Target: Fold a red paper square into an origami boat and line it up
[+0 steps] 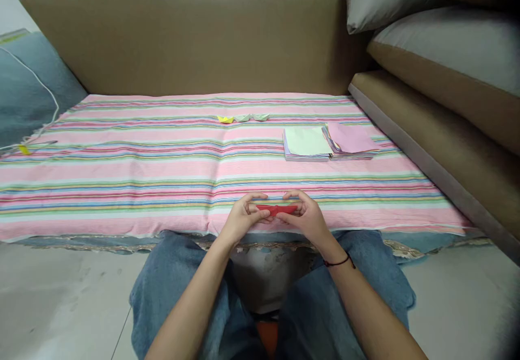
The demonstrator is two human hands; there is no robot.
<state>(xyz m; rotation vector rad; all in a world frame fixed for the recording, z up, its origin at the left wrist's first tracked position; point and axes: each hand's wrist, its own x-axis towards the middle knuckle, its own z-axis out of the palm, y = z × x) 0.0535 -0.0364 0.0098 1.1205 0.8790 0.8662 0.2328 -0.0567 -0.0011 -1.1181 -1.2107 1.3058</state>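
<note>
Between my two hands is a small folded red paper (pixel 277 209), long and narrow with pointed ends, held level near the front edge of the striped cloth. My left hand (pixel 244 216) pinches its left end between thumb and fingers. On the other end, my right hand (pixel 306 216) grips it the same way, thumb toward me. Both index fingers are raised and curved above the paper. Farther back on the cloth sit a yellow paper boat (pixel 225 119) and two pale green paper boats (pixel 242 117) in a row.
Right of centre lie a stack of pale green-topped paper squares (pixel 307 141) and a pink-topped stack (pixel 352 138). Large cushions (pixel 439 105) line the right side, and a brown backrest (pixel 195 43) rises behind. A white cable (pixel 40 81) runs down at the far left.
</note>
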